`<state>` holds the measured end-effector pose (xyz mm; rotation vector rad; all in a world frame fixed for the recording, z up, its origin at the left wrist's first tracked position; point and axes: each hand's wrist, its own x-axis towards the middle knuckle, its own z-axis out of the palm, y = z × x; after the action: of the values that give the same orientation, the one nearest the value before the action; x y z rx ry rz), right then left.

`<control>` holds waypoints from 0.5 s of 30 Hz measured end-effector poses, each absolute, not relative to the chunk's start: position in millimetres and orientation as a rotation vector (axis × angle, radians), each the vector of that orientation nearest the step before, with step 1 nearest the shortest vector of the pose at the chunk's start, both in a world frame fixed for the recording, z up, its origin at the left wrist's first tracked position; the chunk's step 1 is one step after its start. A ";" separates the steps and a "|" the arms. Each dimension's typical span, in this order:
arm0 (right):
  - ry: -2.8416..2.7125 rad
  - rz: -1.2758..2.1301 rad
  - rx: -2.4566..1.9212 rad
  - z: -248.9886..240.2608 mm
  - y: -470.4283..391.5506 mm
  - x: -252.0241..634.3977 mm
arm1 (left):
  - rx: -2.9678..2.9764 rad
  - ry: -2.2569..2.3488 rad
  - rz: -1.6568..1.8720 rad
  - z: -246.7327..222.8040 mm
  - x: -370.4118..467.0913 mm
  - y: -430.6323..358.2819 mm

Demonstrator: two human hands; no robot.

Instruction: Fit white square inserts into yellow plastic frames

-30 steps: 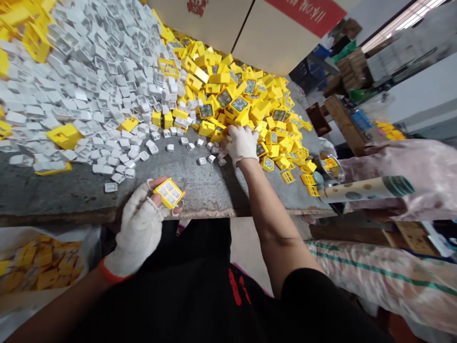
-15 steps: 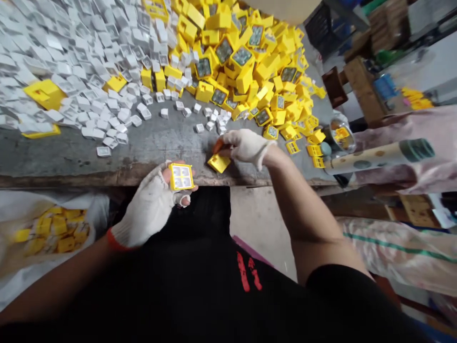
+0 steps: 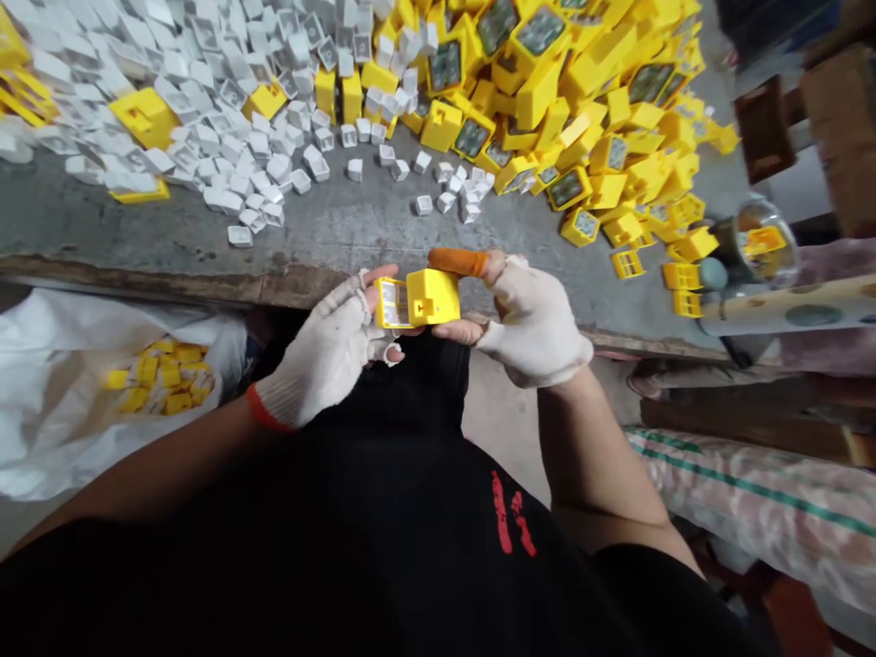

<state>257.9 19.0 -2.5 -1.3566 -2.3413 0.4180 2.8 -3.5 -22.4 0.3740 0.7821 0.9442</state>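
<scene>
In a white fingerless glove, my left hand (image 3: 335, 338) holds a small yellow frame (image 3: 392, 304) with white pieces set in its openings. My right hand (image 3: 524, 315), gloved too and with an orange cover on one finger, grips a yellow plastic box (image 3: 434, 297) between thumb and fingers. The box sits against the frame and hides its right part; whether the two are joined I cannot tell. Both hands are in front of the bench edge, close together.
A heap of small white plastic pieces (image 3: 264, 137) covers the bench's left side. Yellow boxes (image 3: 540, 96) are piled to the right, near a clear jar (image 3: 766, 242). Below left stands a white sack (image 3: 41, 383) holding yellow parts (image 3: 168, 374). The worn bench (image 3: 328, 224) has a wooden front edge.
My right hand has lifted the yellow box from the bench edge and brought it against the frame in my left hand. The view has shifted, with the bench's contents appearing closer.
</scene>
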 end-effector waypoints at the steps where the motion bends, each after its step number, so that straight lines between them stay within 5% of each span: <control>1: -2.328 0.438 -1.290 0.5 16.3 255.3 | 0.374 0.780 0.944 -22.0 3.6 -4.0; 15: -2.367 0.224 -1.001 1.3 5.7 242.2 | 0.485 0.835 0.987 -23.2 3.0 -15.6</control>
<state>242.2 5.7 1.3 -1.0009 -2.3667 0.2242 3.0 -15.6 -23.2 0.4852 0.8352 0.9873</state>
